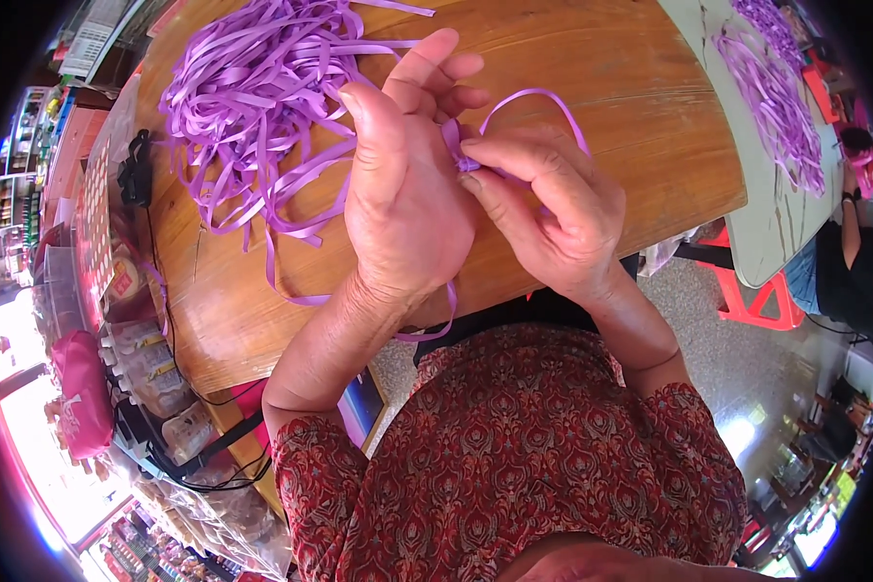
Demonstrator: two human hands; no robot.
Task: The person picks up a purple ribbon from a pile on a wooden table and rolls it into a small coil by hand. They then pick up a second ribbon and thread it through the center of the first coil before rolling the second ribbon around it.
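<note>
My left hand (398,184) is raised over the wooden table, its thumb and fingers apart and slightly curled. A purple ribbon (453,144) lies against its little-finger side, folded or knotted there; whether it circles the back of the hand is hidden. My right hand (558,199) pinches this ribbon between thumb and forefinger, right beside the left palm. One loop of ribbon (543,94) arches up behind the right hand, and another length hangs below the left wrist. A tangled heap of purple ribbons (252,97) spreads over the table at the far left.
Beyond the wooden table (640,116), a pale table (747,228) at right carries more purple ribbons (771,116). Under it is a red stool (761,301); another person (844,262) is beside it. A black cable (170,320), clear containers (150,364) and a pink pouch (82,393) are at left.
</note>
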